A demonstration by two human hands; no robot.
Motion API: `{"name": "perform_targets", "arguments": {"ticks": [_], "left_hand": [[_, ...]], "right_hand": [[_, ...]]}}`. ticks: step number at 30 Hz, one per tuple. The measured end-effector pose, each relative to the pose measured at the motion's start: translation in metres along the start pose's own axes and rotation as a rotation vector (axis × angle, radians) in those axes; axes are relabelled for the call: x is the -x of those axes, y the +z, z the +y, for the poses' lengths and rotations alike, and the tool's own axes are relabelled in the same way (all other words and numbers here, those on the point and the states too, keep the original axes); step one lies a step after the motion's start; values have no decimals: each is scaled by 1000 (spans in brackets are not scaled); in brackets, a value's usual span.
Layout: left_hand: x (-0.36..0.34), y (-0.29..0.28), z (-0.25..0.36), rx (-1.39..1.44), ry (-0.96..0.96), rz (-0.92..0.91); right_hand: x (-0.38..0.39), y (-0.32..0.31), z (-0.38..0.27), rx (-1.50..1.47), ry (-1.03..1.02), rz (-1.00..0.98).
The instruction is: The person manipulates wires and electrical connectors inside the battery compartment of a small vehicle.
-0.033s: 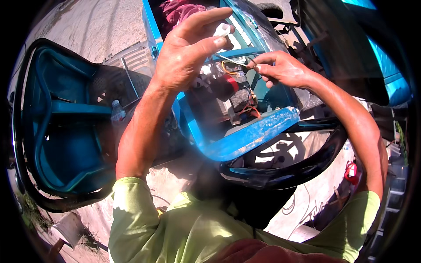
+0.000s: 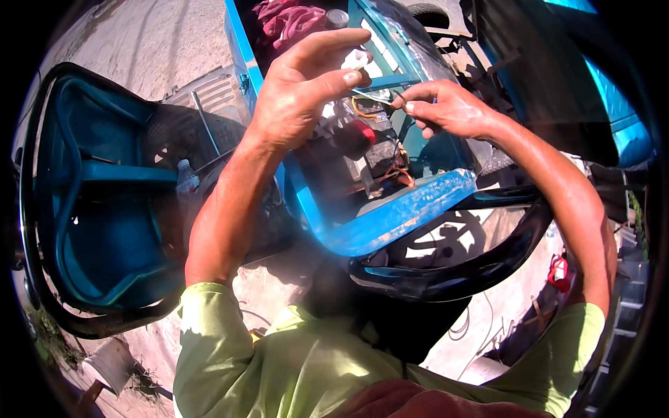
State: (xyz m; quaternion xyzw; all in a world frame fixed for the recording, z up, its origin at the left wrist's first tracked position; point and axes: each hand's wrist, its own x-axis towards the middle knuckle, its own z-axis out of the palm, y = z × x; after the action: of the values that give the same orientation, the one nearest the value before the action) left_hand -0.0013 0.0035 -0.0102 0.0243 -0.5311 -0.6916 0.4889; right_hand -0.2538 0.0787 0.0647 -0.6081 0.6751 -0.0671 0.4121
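My left hand (image 2: 296, 94) is raised over the open blue metal frame (image 2: 397, 212). Its thumb and fingers curl around a small white piece (image 2: 354, 60), whose kind I cannot make out. Just right of it, my right hand (image 2: 442, 108) pinches the end of a thin whitish strand (image 2: 373, 96), like a wire or cord, between thumb and forefinger. The strand runs toward the left hand; how it meets the white piece is hidden. Below the hands, inside the frame, lie a red round part (image 2: 362, 136) and orange wires (image 2: 401, 174).
A maroon cloth (image 2: 293, 22) and a round tin (image 2: 337, 19) lie in the compartment beyond. To the left are a blue bucket-like seat shell (image 2: 111, 195) and a clear bottle (image 2: 186, 177). A black curved bar (image 2: 453, 275) crosses below the frame. A tyre (image 2: 428, 15) stands far off.
My left hand has shifted slightly down and right with the white piece, uncovering the round tin. My right hand has hardly moved.
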Motion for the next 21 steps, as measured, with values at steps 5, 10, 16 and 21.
{"name": "perform_targets", "arguments": {"ticks": [5, 10, 16, 21], "left_hand": [[21, 1, -30, -50, -175, 77], [17, -9, -39, 10, -29, 36], [22, -10, -36, -5, -49, 54], [21, -4, -31, -47, -210, 191]], "right_hand": [[6, 0, 0, 4, 4, -26], [5, -3, 2, 21, -5, -44], [2, -1, 4, 16, -23, -46], [1, -1, 5, 21, -60, -48]]}}
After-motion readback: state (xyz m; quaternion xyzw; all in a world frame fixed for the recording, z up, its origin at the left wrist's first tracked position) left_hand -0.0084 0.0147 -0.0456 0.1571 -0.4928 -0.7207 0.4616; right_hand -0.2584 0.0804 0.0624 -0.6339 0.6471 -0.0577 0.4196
